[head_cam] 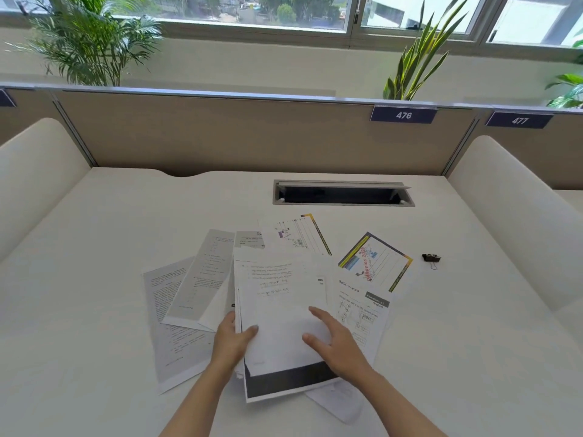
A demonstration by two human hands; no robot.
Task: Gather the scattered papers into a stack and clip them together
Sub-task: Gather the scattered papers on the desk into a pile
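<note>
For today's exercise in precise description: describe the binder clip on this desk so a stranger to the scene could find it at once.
Find the white desk under the sign reading 476. Right of the scattered papers, just past the colourful flyer, lies the binder clip. It is the only small black thing there, lying apart from every sheet.

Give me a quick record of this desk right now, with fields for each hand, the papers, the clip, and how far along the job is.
left: left hand grips the left edge of the centre pile, thumb on top
right: right hand lies flat on the centre pile, fingers straight
loose sheets: text pages fanned out at left; worksheet and colourful flyer at right
clip: binder clip lies on the desk, right of the papers, apart from them
progress: papers partly gathered, not yet clipped
</note>
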